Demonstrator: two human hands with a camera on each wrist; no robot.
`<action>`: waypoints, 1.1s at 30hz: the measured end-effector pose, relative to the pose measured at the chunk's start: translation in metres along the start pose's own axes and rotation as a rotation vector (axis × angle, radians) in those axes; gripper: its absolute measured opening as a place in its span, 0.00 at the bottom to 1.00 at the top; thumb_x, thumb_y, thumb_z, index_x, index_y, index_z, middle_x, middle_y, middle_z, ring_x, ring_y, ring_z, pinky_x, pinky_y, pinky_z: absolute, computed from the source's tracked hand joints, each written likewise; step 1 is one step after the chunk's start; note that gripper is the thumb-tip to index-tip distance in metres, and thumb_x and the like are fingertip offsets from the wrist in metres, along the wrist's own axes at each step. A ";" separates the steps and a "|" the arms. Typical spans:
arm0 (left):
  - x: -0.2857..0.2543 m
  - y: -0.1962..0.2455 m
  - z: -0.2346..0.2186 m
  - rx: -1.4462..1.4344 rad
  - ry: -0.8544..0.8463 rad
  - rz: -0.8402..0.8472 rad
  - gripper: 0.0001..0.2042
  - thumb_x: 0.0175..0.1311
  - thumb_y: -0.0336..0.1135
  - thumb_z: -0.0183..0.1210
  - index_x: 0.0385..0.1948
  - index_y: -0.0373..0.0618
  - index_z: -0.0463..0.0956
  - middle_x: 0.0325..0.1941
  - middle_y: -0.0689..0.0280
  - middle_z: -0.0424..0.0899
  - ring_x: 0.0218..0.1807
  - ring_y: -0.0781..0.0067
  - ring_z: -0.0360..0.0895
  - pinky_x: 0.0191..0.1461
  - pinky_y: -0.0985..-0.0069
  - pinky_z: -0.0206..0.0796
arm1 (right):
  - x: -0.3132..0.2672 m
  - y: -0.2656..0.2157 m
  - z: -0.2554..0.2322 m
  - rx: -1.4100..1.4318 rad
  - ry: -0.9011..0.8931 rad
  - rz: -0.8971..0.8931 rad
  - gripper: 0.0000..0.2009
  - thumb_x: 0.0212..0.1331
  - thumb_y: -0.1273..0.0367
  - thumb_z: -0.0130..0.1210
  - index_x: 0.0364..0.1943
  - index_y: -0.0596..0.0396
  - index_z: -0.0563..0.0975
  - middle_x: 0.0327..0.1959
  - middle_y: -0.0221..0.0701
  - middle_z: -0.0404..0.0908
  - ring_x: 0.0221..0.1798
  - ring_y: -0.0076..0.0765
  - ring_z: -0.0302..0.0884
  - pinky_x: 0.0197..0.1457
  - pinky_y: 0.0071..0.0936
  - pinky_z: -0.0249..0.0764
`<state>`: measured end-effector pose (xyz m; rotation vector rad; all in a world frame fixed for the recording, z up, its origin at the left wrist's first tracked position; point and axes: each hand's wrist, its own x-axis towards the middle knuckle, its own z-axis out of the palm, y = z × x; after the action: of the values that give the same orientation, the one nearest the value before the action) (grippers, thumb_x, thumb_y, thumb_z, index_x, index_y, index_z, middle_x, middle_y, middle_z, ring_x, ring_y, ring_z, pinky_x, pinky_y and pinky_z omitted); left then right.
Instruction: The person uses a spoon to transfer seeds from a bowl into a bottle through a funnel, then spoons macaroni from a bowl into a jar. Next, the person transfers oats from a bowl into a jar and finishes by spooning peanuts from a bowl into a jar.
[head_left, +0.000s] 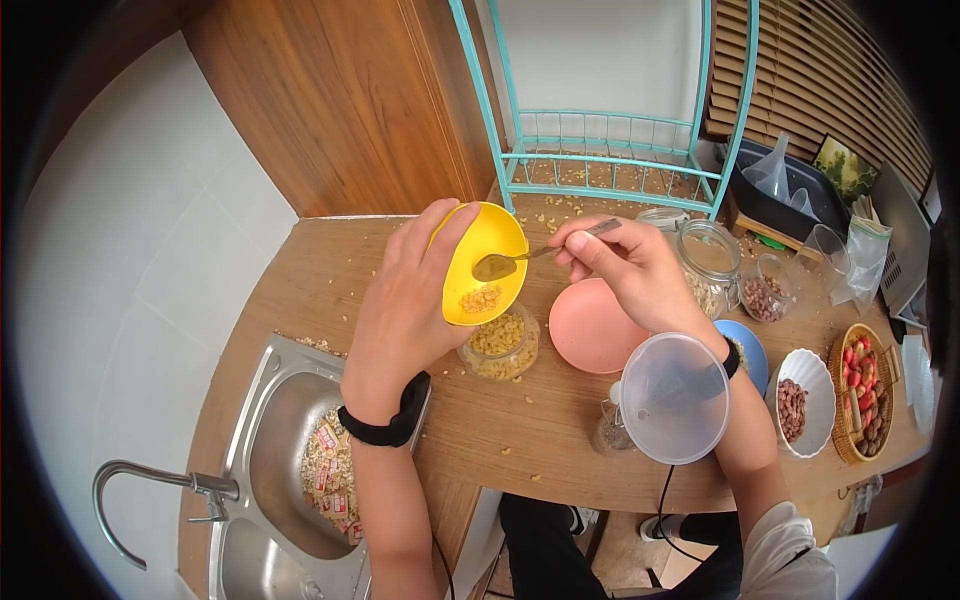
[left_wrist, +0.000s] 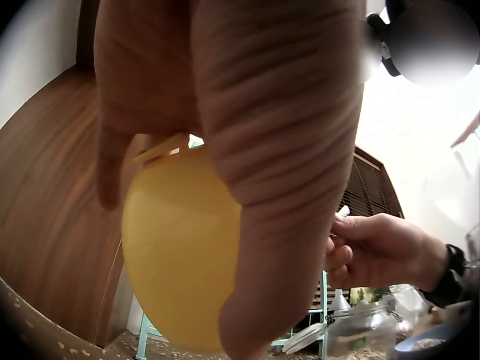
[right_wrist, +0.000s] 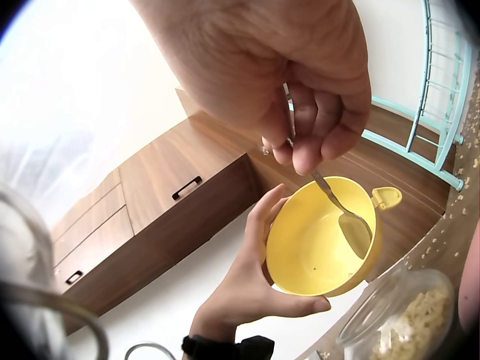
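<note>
My left hand (head_left: pixel 400 300) holds a small yellow bowl (head_left: pixel 503 232) tilted over a glass jar (head_left: pixel 532 352). Its thumb and fingers spread round the outside of the bowl, as the left wrist view also shows. A little heap of macaroni (head_left: pixel 481 299) lies at the bowl's lower side in the head view. Between thumb and fingers, my right hand (head_left: pixel 632 272) pinches the handle of a metal spoon (head_left: pixel 494 267). The spoon's head is inside the yellow bowl (right_wrist: pixel 307 247). Below, the jar contains yellow macaroni (right_wrist: pixel 416 322).
A pink bowl (head_left: pixel 592 335) stands right of the jar. A clear funnel (head_left: pixel 675 398) is under my right forearm. A turquoise rack (head_left: pixel 610 160) stands behind, with a lidded jar (head_left: pixel 712 250) to its right. Left is a sink (head_left: pixel 270 420) with packets inside. Loose macaroni dots the counter.
</note>
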<state>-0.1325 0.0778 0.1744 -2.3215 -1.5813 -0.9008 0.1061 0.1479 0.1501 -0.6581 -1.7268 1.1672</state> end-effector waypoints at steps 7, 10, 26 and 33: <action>0.001 -0.001 0.000 -0.041 0.003 -0.001 0.46 0.38 0.31 0.77 0.67 0.51 0.64 0.70 0.58 0.67 0.70 0.49 0.65 0.70 0.60 0.63 | 0.001 0.002 -0.002 0.025 -0.041 0.005 0.14 0.73 0.65 0.52 0.44 0.63 0.83 0.41 0.31 0.86 0.36 0.22 0.80 0.45 0.22 0.77; 0.001 0.000 0.002 -0.028 0.005 0.005 0.45 0.39 0.31 0.77 0.67 0.50 0.65 0.70 0.58 0.67 0.70 0.49 0.65 0.70 0.60 0.64 | 0.000 0.000 -0.002 0.061 -0.043 0.016 0.13 0.72 0.65 0.53 0.44 0.62 0.83 0.40 0.30 0.85 0.36 0.22 0.79 0.44 0.22 0.77; 0.000 -0.002 0.002 0.025 0.017 0.011 0.43 0.40 0.32 0.76 0.66 0.51 0.65 0.69 0.59 0.68 0.69 0.49 0.66 0.69 0.60 0.64 | 0.000 -0.004 -0.002 0.078 0.008 -0.002 0.12 0.72 0.66 0.54 0.44 0.62 0.83 0.42 0.31 0.86 0.38 0.21 0.79 0.44 0.21 0.77; 0.001 0.001 0.000 -0.055 0.008 0.014 0.46 0.38 0.29 0.76 0.67 0.51 0.64 0.69 0.58 0.67 0.70 0.49 0.65 0.71 0.60 0.63 | 0.000 0.004 0.001 0.012 0.008 -0.024 0.13 0.72 0.65 0.53 0.45 0.61 0.83 0.39 0.30 0.86 0.35 0.21 0.80 0.44 0.22 0.77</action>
<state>-0.1317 0.0781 0.1752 -2.3599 -1.5543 -0.9602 0.1047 0.1491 0.1464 -0.6326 -1.7153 1.1555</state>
